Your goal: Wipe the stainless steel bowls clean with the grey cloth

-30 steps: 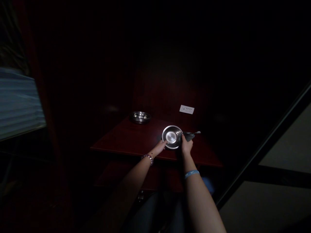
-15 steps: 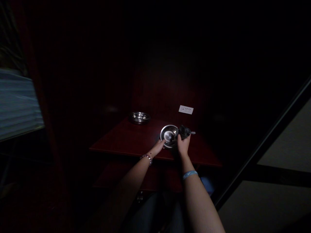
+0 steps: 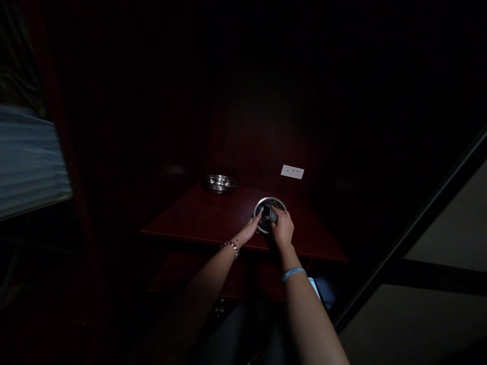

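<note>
A round metal bowl (image 3: 257, 208) is tilted toward me above the dark red shelf. My left hand (image 3: 249, 229) grips its lower left rim, the thumb over the inside. Within the bowl, my right hand (image 3: 283, 228) presses a dark grey cloth (image 3: 273, 215) against the inner surface, fingers closed on it. Part of the bowl's right side is hidden behind that hand. Further back on the left stands a small stack of shiny metal bowls (image 3: 219, 184).
The dark red shelf (image 3: 182, 218) has its front edge just below my hands. A white socket plate (image 3: 292, 172) is on the back wall. Below right, a lit screen (image 3: 314, 288) shows beside my forearm. Pale slatted material (image 3: 30, 162) lies far left.
My right hand has moved left from the bowl's right rim into the bowl, bringing the cloth with it. My left hand keeps its hold on the rim.
</note>
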